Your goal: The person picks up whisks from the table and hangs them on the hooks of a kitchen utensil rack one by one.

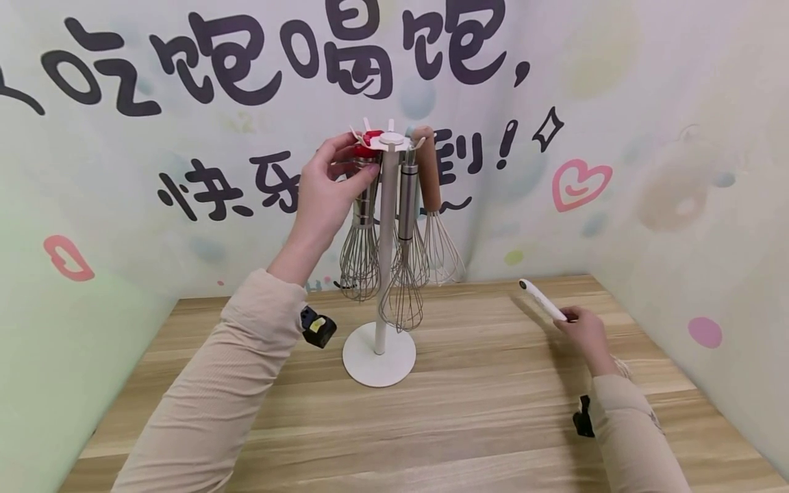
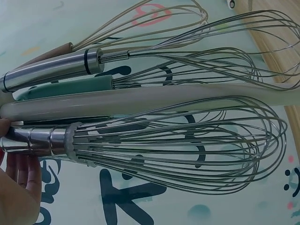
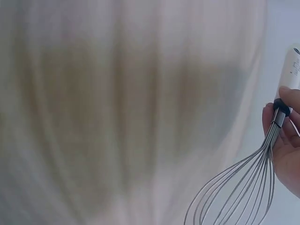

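My left hand (image 1: 327, 185) grips a whisk with a red-topped metal handle, high up at the hooks of a white stand (image 1: 386, 274). In the left wrist view, this whisk's wire balloon (image 2: 183, 145) runs alongside the pole, fingers round its handle. Off to the right, over the table, my right hand (image 1: 585, 335) holds a whisk by its white handle (image 1: 542, 299), which points away to the upper left. The right wrist view has thumb and fingers round the lower handle, at a dark collar, with the steel wires (image 3: 248, 173) spreading below.
On the stand hang a steel-handled whisk (image 1: 407, 198), a wooden-handled whisk (image 1: 429, 171) and a teal-handled whisk (image 2: 70, 89). The stand's round base (image 1: 360, 359) rests on a wood-grain table (image 1: 481, 397). Printed walls rise behind and at both sides.
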`<state>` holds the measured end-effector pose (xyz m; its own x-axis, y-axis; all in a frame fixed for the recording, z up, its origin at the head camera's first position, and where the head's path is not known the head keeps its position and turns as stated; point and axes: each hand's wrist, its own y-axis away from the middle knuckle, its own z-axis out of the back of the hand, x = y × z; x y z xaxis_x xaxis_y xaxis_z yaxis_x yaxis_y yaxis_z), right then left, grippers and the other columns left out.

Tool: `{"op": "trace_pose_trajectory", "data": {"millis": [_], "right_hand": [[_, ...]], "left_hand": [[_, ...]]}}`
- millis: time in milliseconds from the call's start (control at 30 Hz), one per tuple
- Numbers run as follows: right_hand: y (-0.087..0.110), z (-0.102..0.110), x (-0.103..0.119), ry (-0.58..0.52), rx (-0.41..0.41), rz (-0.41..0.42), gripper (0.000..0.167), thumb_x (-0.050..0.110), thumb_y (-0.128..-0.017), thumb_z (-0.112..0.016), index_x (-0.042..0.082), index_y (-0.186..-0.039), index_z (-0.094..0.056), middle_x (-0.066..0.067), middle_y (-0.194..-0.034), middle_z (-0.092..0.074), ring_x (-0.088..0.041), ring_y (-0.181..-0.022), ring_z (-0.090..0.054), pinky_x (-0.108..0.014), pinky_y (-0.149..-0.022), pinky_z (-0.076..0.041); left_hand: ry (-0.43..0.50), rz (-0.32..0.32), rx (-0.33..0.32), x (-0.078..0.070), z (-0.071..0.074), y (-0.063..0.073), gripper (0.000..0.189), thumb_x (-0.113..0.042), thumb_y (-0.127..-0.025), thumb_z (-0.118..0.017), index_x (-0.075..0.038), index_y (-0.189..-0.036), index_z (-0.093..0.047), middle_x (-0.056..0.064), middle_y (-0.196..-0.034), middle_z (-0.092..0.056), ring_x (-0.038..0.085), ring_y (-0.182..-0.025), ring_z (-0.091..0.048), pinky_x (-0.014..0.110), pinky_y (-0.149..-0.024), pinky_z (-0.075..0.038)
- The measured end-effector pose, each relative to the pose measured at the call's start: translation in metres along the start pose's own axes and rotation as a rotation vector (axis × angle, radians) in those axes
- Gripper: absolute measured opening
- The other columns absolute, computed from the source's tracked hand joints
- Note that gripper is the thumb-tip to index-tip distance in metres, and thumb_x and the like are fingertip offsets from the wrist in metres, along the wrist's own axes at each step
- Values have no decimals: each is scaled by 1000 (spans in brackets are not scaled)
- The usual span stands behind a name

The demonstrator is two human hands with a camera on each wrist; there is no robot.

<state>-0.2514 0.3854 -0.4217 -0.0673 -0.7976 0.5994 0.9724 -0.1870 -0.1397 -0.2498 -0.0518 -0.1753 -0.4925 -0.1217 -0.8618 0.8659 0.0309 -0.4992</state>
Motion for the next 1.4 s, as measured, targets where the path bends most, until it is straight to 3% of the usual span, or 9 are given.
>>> {"op": "trace_pose_trajectory", "data": {"millis": [100, 300, 467, 567, 667, 733, 1000, 1200, 1400], "right_hand": [[-3, 3, 10, 4, -8, -2, 35, 10, -90, -61, -12, -118, -57, -34, -115, -61, -46, -103, -59, -32, -71, -50], [-9, 9, 30, -63, -6, -22, 42, 16, -94, -57, -10, -127, -52, -33, -124, -56, -46, -114, -55, -43, -82, -54], [-12, 12, 46, -122, -48, -9, 43, 15, -93, -58, -10, -128, -52, -32, -124, -57, -40, -111, -60, -17, -70, -48], [-12, 14, 56, -166, -64, -12, 45, 15, -93, -59, -8, -130, -51, -31, -125, -57, -12, -90, -67, -6, -63, -42], [-12, 16, 67, -242, -68, -4, 46, 14, -93, -59, -8, -132, -50, -32, -126, -56, 15, -75, -52, -3, -63, -43], [-11, 17, 74, -289, -71, 9, 46, 15, -94, -58, -7, -132, -50, -32, -125, -56, 22, -72, -45, -1, -64, -43], [-8, 26, 107, -379, -70, 59, 48, 21, -94, -59, -3, -133, -49, -22, -121, -56, 17, -82, -49, -2, -71, -46], [0, 36, 136, -407, -48, 98, 47, 25, -93, -61, 1, -132, -49, -4, -114, -55, 10, -89, -51, -7, -68, -47], [11, 44, 165, -468, -28, 136, 46, 24, -92, -64, 2, -129, -49, 5, -108, -54, 7, -91, -55, -11, -69, -50]], "left_hand": [[-7, 0, 5, 0, 0, 0, 49, -9, -88, -66, -10, -134, -52, 9, -131, -56, 21, -111, -57, 23, -86, -51], [-19, 10, 11, 1, 1, 0, 49, -10, -88, -66, -11, -135, -52, 8, -131, -56, 20, -113, -56, 26, -87, -52], [-21, 20, 13, 2, 1, 0, 49, -10, -88, -66, -12, -135, -52, 8, -132, -56, 20, -114, -56, 28, -90, -53], [-21, 25, 15, 2, 1, 1, 49, -10, -88, -66, -12, -135, -52, 8, -132, -56, 20, -114, -56, 29, -90, -53], [-21, 24, 15, 3, 1, 1, 49, -10, -88, -66, -12, -135, -52, 8, -132, -56, 20, -114, -56, 29, -90, -53], [-23, 22, 14, 3, 1, 1, 49, -10, -88, -66, -12, -135, -52, 8, -132, -56, 20, -114, -56, 28, -90, -53], [-23, 17, 16, 2, 1, 2, 48, -10, -88, -66, -12, -134, -52, 7, -132, -56, 20, -114, -57, 28, -89, -54], [-33, 8, 15, 1, 2, 1, 49, -10, -88, -66, -12, -135, -52, 8, -132, -56, 21, -115, -57, 29, -91, -54], [-31, 6, 16, 0, 2, 1, 48, -10, -88, -66, -11, -135, -52, 8, -132, -56, 21, -115, -57, 29, -91, -54]]}}
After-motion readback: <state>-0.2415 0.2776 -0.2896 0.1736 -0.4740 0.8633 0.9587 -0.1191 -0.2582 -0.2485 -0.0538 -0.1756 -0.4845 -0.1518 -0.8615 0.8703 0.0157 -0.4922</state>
